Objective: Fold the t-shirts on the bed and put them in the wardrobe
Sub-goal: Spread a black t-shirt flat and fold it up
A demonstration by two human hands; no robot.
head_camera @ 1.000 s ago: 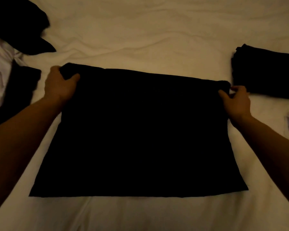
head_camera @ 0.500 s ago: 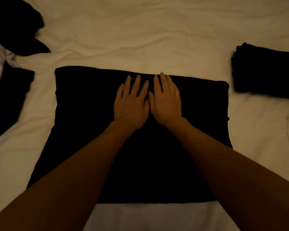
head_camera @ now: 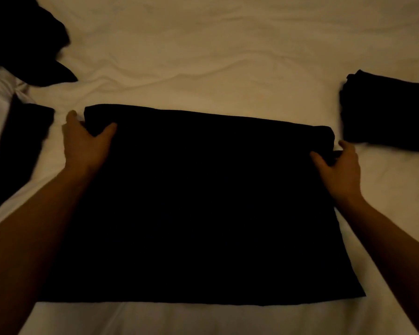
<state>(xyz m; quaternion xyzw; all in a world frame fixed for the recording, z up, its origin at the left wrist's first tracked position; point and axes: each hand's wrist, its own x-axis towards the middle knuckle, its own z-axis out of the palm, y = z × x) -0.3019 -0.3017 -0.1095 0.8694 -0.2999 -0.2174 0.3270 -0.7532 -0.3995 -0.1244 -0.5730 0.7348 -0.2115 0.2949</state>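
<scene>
On bed point(head_camera: 203, 68), hands gripping black t-shirt's point(head_camera: 203, 201) far corners.

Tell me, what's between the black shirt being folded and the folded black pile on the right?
Only bare white sheet between the shirt and pile, seen from the head camera.

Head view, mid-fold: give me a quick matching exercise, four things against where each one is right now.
Things:
1. left hand
2. right hand
3. folded black stack of clothes
4. crumpled black garment

Places:
A. far left corner of the white bedsheet
B. gripping the far left corner of the flat black t-shirt
C. lying apart from the t-shirt, off its right side
D. gripping the t-shirt's far right corner

Pairs: 1-B, 2-D, 3-C, 4-A
</scene>
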